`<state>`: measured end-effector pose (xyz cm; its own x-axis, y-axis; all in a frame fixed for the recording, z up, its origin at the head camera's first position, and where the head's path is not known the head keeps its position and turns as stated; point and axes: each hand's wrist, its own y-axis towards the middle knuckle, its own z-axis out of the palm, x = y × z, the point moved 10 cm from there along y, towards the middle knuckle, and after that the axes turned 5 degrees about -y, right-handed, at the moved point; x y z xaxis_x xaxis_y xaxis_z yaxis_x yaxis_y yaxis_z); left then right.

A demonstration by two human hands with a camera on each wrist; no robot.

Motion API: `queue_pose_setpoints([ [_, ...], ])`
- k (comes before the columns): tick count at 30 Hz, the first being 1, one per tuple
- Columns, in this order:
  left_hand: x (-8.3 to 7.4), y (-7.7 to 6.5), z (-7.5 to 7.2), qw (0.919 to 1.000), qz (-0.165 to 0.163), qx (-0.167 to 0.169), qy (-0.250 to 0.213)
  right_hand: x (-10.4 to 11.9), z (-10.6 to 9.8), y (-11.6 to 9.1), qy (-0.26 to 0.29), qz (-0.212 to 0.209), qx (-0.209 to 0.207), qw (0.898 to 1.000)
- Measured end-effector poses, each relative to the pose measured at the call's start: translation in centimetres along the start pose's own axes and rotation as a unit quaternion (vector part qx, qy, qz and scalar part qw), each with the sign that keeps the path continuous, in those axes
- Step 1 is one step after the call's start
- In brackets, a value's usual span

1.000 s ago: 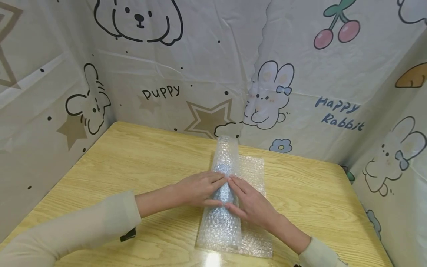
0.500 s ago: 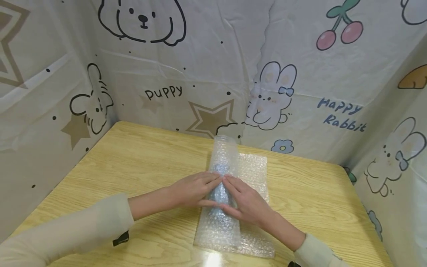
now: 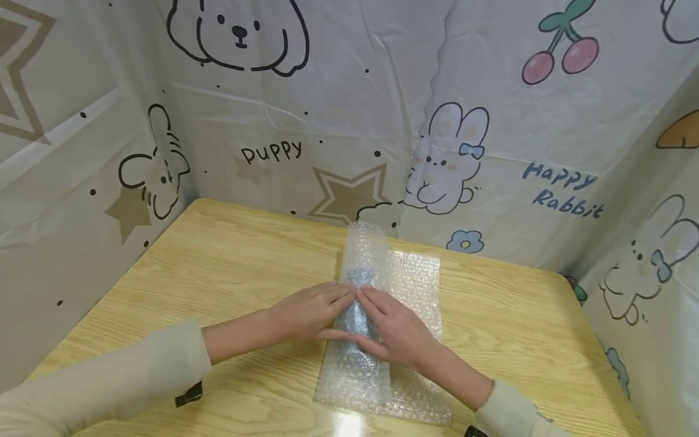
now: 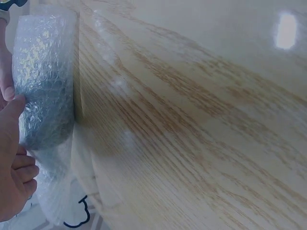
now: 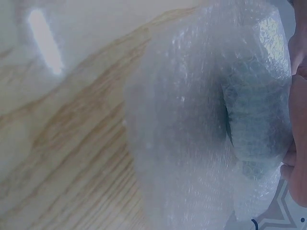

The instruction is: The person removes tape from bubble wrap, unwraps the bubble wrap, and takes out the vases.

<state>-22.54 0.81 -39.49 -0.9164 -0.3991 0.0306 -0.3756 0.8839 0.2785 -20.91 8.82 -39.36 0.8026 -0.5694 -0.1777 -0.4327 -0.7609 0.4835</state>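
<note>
A roll of clear bubble wrap (image 3: 352,382) lies lengthwise on the table, with a bluish, roughly cylindrical thing (image 5: 261,110) showing through its layers. What kind of thing it is cannot be made out. From the left, my left hand (image 3: 311,312) holds the roll, its fingers and thumb bent against the wrap in the left wrist view. My right hand (image 3: 401,331) grips the opposite side. Fingertips of both hands meet over the top, and the thumbs meet nearer to me. A flat part of the wrap (image 3: 416,285) extends out from under the roll to the right.
The wood-grain table (image 3: 235,261) is bounded by a pale printed cloth (image 3: 262,109) at the back and sides. The roll's far end reaches close to the table's back edge. A dark strap piece (image 3: 189,394) hangs below the left sleeve.
Both hands have shifted a little to the left together with the roll. More of the flat wrap shows at the right. The head view has also swung slightly.
</note>
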Motion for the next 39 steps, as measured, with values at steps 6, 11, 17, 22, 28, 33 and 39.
queue_pose_setpoints([
  [6, 0.0, -0.2, -0.2, 0.9999, 0.002, -0.009, 0.013, 0.2, -0.1, 0.3, 0.001, 0.003, 0.0, 1.0],
  [11, 0.1, -0.4, -0.2, 0.9999, -0.003, -0.004, 0.013, 0.3, 0.1, 0.6, 0.007, 0.011, 0.013, 1.0],
  [17, 0.3, -0.8, -0.1, 0.9998, -0.014, 0.009, 0.007, 0.4, 0.4, 1.0, 0.011, 0.019, 0.029, 0.999],
  [22, 0.5, -1.2, -0.2, 0.9998, -0.019, 0.005, -0.008, 0.7, 0.7, 1.5, 0.01, 0.02, 0.042, 0.999],
  [28, 0.8, -1.9, -0.6, 0.9994, -0.018, -0.018, -0.022, 1.1, 1.0, 2.3, 0.013, 0.028, 0.053, 0.998],
  [33, 1.2, -2.7, -0.5, 0.9988, -0.029, -0.018, -0.034, 1.6, 1.4, 3.3, 0.002, 0.03, 0.067, 0.997],
  [39, 1.7, -3.0, 0.0, 0.9981, -0.049, 0.005, -0.037, 1.6, 2.0, 3.8, 0.003, 0.042, 0.084, 0.996],
])
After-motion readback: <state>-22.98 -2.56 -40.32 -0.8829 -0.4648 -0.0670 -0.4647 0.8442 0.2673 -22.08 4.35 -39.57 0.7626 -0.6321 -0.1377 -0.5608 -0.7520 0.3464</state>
